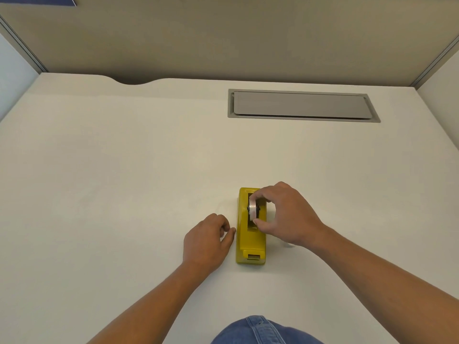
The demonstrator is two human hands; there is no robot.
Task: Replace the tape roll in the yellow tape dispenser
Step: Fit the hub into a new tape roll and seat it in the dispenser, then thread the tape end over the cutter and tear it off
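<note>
A yellow tape dispenser [244, 240] stands on the white desk [124, 182], its cutter end toward me. My right hand [288, 214] reaches over it from the right and pinches a clear tape roll [252, 209] on a black hub, thumb at the near side and fingers at the far side. The roll sits upright in the dispenser's slot. My left hand [207, 240] rests on the desk with fingers loosely curled, its fingertips at the dispenser's left wall; I cannot tell whether they touch it.
A grey cable-hatch lid [301, 105] is set into the desk at the back right. Beige partition walls [223, 38] enclose the desk behind and at both sides. A small clear object [285, 243] peeks out from under my right wrist.
</note>
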